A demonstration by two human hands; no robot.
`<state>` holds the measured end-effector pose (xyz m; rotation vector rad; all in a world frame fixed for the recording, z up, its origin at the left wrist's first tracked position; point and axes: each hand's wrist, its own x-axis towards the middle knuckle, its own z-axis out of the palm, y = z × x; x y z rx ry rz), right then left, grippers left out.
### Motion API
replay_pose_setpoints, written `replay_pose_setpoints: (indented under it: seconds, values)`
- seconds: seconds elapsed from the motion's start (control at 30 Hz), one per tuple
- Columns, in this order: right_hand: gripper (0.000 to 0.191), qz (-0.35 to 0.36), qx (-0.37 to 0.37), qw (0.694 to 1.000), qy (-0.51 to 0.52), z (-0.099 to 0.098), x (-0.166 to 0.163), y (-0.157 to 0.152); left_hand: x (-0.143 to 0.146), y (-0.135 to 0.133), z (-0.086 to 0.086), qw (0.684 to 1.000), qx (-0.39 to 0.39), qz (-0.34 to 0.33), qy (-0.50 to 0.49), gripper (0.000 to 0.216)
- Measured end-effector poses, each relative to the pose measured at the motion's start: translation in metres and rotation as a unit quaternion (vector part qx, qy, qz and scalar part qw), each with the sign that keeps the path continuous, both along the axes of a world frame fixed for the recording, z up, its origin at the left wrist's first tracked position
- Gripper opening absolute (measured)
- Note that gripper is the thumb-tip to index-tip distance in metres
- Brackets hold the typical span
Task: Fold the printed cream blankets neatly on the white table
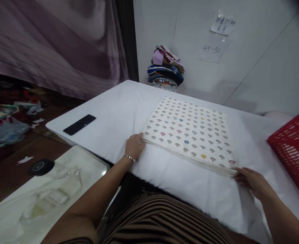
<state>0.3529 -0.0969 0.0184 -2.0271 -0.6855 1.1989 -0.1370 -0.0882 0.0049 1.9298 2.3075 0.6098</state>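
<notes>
A folded cream cloth (pixel 190 130) printed with small mushroom shapes lies flat on the white-covered table (pixel 118 108). My left hand (pixel 134 146), with a bracelet at the wrist, has its fingers closed on the cloth's near left corner. At the near right corner my right hand (pixel 251 181) pinches the stacked edges of the cloth. Both hands rest low on the table at the cloth's front edge.
A black phone (pixel 79 124) lies on the table's left part. A stack of folded clothes (pixel 166 69) stands against the far wall. A red plastic basket (pixel 294 149) sits at the right. A smaller white table (pixel 50 189) with a black round object (pixel 41 166) is at my left.
</notes>
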Motion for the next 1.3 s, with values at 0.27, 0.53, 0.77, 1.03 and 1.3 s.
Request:
replay_pose_setpoints:
  seconds: [0.27,0.53,0.77,1.03,1.3]
  values:
    - [0.012,0.018,0.001,1.000,0.000,0.005,-0.005,0.000,-0.007,0.015,0.002,0.988,-0.008,-0.117,0.102,0.044]
    - [0.009,0.098,-0.018,0.993,-0.061,-0.001,0.010,-0.004,-0.040,0.030,0.007,0.961,-0.044,-0.243,0.127,0.035]
    - [0.018,0.150,-0.027,0.981,-0.122,-0.009,0.017,-0.011,-0.058,0.027,0.002,0.945,-0.023,-0.293,0.145,0.035]
    - [0.040,0.225,-0.052,0.925,-0.302,-0.008,0.008,-0.006,-0.063,0.027,-0.003,0.931,0.032,-0.341,0.130,0.037]
    - [0.063,0.254,0.055,0.769,-0.585,0.003,-0.021,-0.021,-0.055,0.008,0.012,0.946,0.024,-0.296,0.128,0.043]
